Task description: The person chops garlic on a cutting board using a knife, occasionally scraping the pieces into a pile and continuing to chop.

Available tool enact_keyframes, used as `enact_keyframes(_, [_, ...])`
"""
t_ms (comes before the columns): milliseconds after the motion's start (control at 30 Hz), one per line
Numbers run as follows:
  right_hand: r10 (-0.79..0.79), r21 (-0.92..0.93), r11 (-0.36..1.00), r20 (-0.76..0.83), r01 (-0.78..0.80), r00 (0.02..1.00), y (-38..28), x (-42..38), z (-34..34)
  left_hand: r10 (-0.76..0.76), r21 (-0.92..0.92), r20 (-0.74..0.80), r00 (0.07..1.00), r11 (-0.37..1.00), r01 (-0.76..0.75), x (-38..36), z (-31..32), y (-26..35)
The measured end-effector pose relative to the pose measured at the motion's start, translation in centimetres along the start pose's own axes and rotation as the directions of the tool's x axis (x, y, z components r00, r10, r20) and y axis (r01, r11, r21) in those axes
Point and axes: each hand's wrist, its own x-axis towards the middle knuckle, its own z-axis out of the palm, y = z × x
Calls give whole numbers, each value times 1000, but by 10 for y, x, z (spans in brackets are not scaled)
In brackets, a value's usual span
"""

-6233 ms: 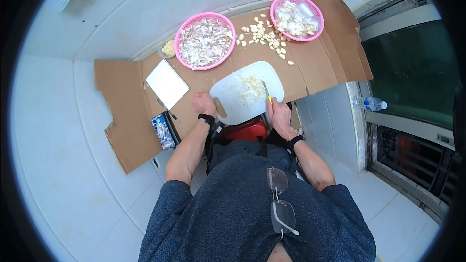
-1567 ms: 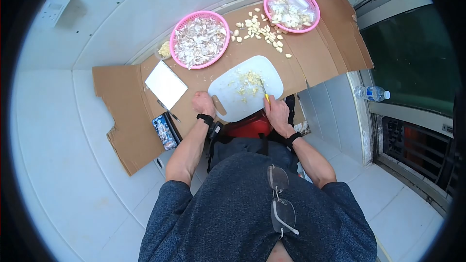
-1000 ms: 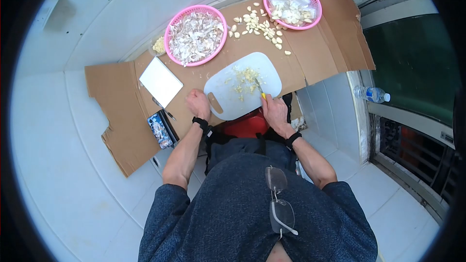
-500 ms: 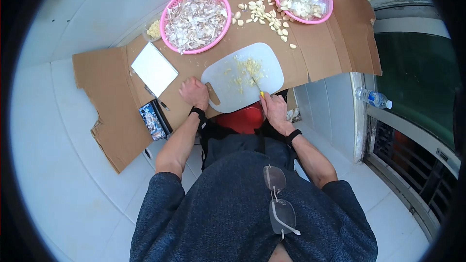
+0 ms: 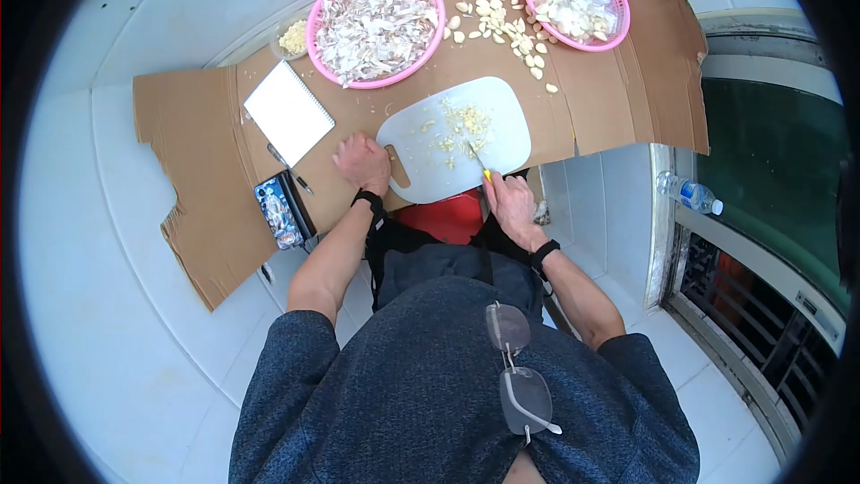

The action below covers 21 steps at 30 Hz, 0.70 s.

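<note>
A white cutting board (image 5: 421,175) lies at a slant on the cardboard, with chopped garlic (image 5: 466,121) scattered over its far right part. My right hand (image 5: 512,206) is closed around the yellow handle of a small knife (image 5: 477,158), whose blade reaches over the board to the garlic. At the board's left end, beside its brown grip, my left hand (image 5: 362,164) rests with curled fingers on the cardboard. Nothing shows in that hand. Several peeled garlic cloves (image 5: 502,22) lie loose beyond the board.
Garlic skins fill a large pink basket (image 5: 439,9); a smaller pink basket (image 5: 624,22) holds cloves and plastic bags. A small tub of minced garlic (image 5: 293,38), a notebook (image 5: 288,114), a pen (image 5: 288,168) and a patterned phone (image 5: 280,211) are at left. A water bottle (image 5: 690,193) stands right.
The whole view has shifted a little. My right hand keeps the knife over the garlic, and some chopped pieces sit slightly differently. My left hand stays beside the board's grip.
</note>
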Motion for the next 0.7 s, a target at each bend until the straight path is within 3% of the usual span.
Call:
enact_keyframes(500, [4,-46,999,-24,-5,1000,-4,-3,-1,-85,-45,-5,996,995,84,1,8,0])
enact_keyframes(700, [18,-5,1000,-31,-18,999,-2,-2,-3,-274,-47,17,961,960,275,9,11,9])
